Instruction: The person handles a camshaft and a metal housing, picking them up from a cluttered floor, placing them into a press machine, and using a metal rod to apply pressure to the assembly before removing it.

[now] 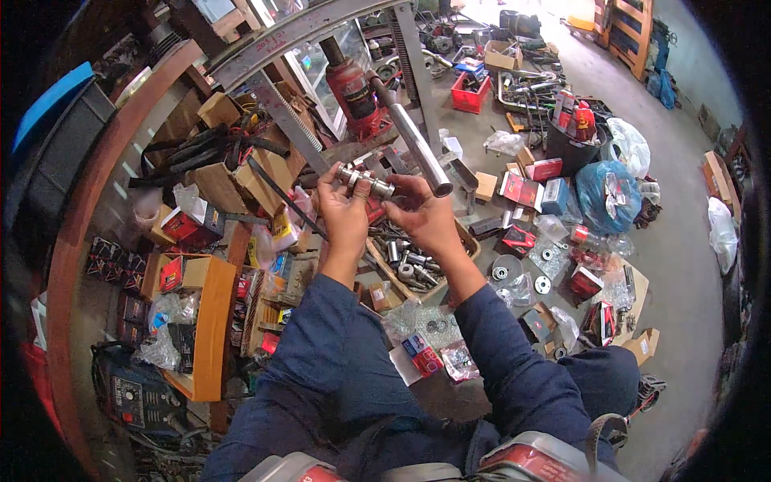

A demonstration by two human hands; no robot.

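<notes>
Both hands are closed on a stepped, shiny metal cylindrical part (363, 182), held roughly horizontal at the middle of the view. My left hand (341, 209) grips its left end, thumb laid across it. My right hand (418, 215) pinches around its right end. Just beyond them stands a steel press frame (418, 100) with a red hydraulic bottle jack (348, 92). A long chrome tube (418, 149) slants down from the jack, above my right hand. Below my hands sits a wooden tray (458, 245) holding several loose metal pieces.
Open cardboard boxes (205, 321), a welding machine (140, 402) and a wooden beam (76, 241) line the left. At right, parts, small boxes, a blue plastic bag (606, 197) and a black bucket (566, 145) lie on the grey floor (683, 281).
</notes>
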